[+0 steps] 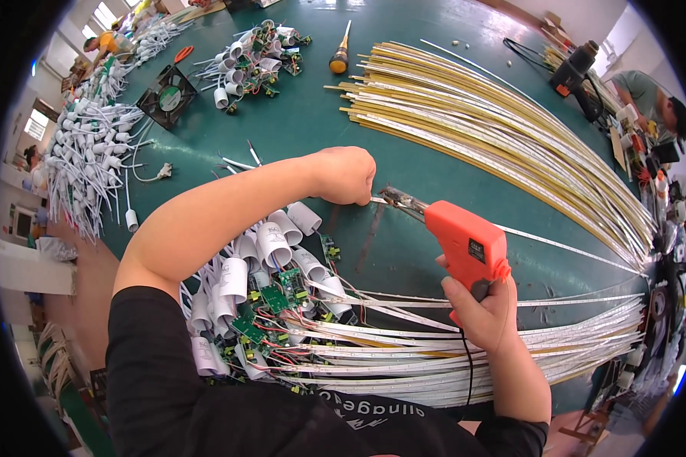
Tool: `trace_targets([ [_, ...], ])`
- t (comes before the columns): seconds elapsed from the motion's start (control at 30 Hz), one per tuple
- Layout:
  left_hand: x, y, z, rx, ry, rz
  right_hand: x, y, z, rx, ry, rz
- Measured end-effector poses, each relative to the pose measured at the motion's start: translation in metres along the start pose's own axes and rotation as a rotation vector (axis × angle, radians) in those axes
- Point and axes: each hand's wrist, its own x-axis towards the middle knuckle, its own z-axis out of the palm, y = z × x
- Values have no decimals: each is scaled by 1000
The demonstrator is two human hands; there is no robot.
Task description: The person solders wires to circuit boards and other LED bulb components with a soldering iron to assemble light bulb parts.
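My right hand (484, 314) is wrapped round the grip of an orange soldering gun (461, 232), its black cord hanging down. The gun's dark tip points left and meets the end of a thin white LED strip (560, 247). My left hand (347, 175) is closed in a pinch at that strip's end; the exact fingertip hold is partly hidden. Below my left forearm lie white cylindrical caps (273, 244) with green circuit boards (274, 298) and red wires. From them, several white LED strips (465, 354) run right across my front.
Yellow and white strips (480, 114) lie in a wide bundle beyond my hands. Near the far side are a screwdriver (339, 59), a square fan (166, 97), and a pile of capped boards (259, 61). White wired caps (91, 145) heap at left. A heat gun (574, 70) and another person (652, 99) are far right.
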Motion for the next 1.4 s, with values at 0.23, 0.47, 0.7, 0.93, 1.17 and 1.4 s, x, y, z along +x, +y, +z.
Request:
trace_targets([
  [0.23,1,3,-1,57,18,-1,4,1,4,-107,-8,1],
  [0.47,2,1,0,45,38,20,5,5,6,-108,-6,-35],
  [0.7,1,3,1,53,33,-2,4,5,7,-127,-18,-5],
  [0.93,2,8,-4,48,17,-23,5,4,5,-122,-5,-1],
  [1.17,3,3,-3,29,17,19,0,5,-3,-101,47,-68],
  [1.4,1,2,-2,0,8,4,-6,-6,-4,122,136,-27],
])
